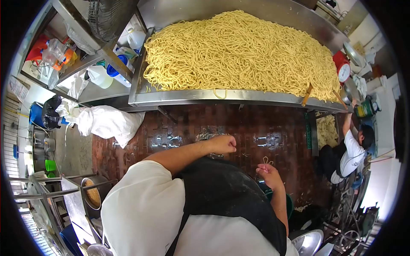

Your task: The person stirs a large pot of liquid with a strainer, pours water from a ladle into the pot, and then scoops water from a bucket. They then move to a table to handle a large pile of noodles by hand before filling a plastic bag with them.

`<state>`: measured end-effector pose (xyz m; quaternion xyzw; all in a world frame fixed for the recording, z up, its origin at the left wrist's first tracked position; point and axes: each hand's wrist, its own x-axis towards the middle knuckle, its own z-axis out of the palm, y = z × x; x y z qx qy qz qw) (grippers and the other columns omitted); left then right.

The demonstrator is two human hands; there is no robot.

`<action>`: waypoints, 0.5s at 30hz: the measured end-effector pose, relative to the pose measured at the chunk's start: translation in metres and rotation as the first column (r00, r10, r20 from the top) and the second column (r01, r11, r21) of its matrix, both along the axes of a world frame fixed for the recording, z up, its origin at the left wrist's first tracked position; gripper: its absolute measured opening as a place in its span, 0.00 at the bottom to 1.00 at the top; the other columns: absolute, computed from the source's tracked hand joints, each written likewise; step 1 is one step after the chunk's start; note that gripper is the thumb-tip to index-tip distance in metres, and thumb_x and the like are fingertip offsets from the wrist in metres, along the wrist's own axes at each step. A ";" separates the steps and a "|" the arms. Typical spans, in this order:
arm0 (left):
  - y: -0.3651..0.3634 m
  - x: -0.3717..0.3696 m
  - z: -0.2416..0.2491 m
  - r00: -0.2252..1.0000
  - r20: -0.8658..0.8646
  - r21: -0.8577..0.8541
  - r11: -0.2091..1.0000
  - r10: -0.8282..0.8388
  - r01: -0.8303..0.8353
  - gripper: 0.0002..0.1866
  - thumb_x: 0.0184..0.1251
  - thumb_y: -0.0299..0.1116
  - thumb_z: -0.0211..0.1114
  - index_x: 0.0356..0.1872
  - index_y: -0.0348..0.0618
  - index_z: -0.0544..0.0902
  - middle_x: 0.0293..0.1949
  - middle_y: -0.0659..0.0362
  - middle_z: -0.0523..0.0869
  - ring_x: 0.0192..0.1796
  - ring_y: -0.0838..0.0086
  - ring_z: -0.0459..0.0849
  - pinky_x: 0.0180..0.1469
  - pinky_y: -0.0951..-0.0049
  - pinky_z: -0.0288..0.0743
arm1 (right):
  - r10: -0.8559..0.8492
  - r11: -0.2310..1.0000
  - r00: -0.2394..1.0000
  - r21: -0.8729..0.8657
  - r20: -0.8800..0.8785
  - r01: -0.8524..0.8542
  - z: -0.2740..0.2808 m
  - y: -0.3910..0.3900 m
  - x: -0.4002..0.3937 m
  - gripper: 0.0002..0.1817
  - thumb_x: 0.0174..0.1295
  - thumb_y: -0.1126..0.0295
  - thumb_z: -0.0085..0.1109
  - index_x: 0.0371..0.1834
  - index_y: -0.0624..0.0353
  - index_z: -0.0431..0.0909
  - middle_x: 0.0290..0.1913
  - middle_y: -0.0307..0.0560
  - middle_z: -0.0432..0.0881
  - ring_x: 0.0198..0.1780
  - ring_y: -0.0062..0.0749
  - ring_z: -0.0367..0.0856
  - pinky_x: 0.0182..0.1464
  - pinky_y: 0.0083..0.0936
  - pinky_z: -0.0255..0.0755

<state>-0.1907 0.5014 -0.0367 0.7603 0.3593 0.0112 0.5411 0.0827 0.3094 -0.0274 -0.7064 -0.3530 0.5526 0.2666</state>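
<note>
My left hand (223,144) is closed in a loose fist in front of my dark apron, and nothing shows sticking out of it. Lower and to the right, my right hand (270,176) has its fingers pinched together, with a thin pale loop of noodle (267,160) at their tips. Beyond both hands, a large heap of yellow noodles (239,51) covers a steel table (192,97). One strand hangs over its front edge. Two wooden sticks (306,95) lean at the heap's right end, away from my hands.
Wet red tile floor (183,132) lies between me and the table. A white sack (109,123) rests at the left, near shelves with bottles. At the right, another person (352,151) crouches beside a bin of pale dough (326,130). A red scale (341,68) stands behind.
</note>
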 end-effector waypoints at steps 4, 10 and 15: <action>-0.009 0.013 -0.001 0.999 0.025 -0.004 1.000 -0.031 0.031 0.21 0.63 0.45 0.68 0.49 0.40 0.83 0.42 0.54 0.89 0.46 0.64 0.88 0.48 0.65 0.79 | 0.009 1.000 0.997 -0.001 0.070 -0.009 0.019 -0.001 -0.001 0.22 0.63 0.61 0.70 0.54 0.64 0.81 0.45 0.41 0.85 0.48 0.23 0.80 0.52 0.23 0.74; -0.008 0.021 0.015 0.999 0.025 0.055 0.997 -0.047 0.046 0.22 0.64 0.46 0.68 0.51 0.40 0.82 0.42 0.54 0.89 0.46 0.64 0.87 0.48 0.64 0.79 | 0.001 0.999 0.998 0.038 0.068 -0.003 0.020 0.001 0.006 0.23 0.63 0.60 0.70 0.55 0.64 0.81 0.45 0.41 0.85 0.45 0.23 0.80 0.50 0.22 0.74; -0.009 0.014 0.002 0.998 -0.025 0.074 0.995 -0.060 0.062 0.22 0.63 0.47 0.68 0.51 0.40 0.82 0.43 0.54 0.89 0.46 0.62 0.88 0.49 0.64 0.79 | 0.028 0.999 0.998 0.035 0.055 -0.030 0.013 0.002 0.004 0.23 0.62 0.59 0.70 0.55 0.64 0.81 0.45 0.41 0.85 0.45 0.23 0.80 0.50 0.22 0.74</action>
